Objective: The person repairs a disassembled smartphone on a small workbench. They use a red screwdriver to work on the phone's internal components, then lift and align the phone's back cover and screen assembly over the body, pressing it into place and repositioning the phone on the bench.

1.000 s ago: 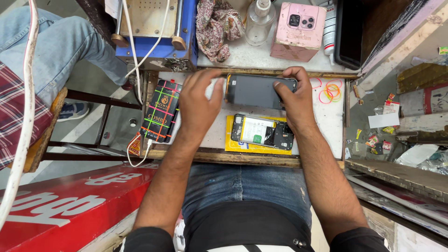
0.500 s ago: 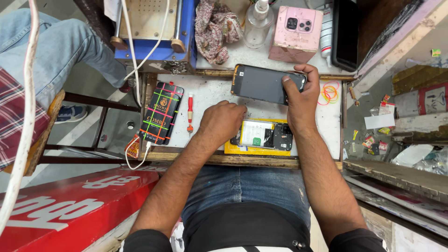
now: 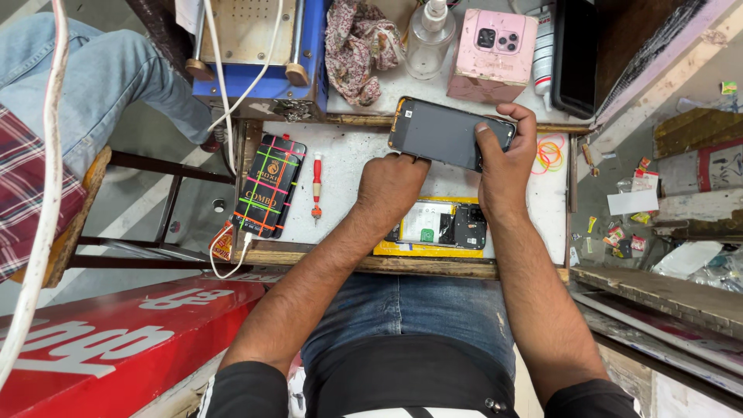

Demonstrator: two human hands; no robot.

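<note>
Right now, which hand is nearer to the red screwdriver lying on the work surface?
Left. The left hand is just right of the red screwdriver, apart from it, fingers touching the dark phone. The right hand grips that phone farther away.

Def a small phone repair stall/workshop. Cramped worn bench [image 3: 534, 224] w/ an opened phone [image 3: 445, 226] showing its guts, red precision screwdriver [image 3: 316, 184], blue screen-separator type machine [image 3: 255, 46], spray bottle [image 3: 429, 39], pink phone box [image 3: 495, 54], rubber bands [image 3: 549, 153], cables everywhere, scraps on the floor.
</note>
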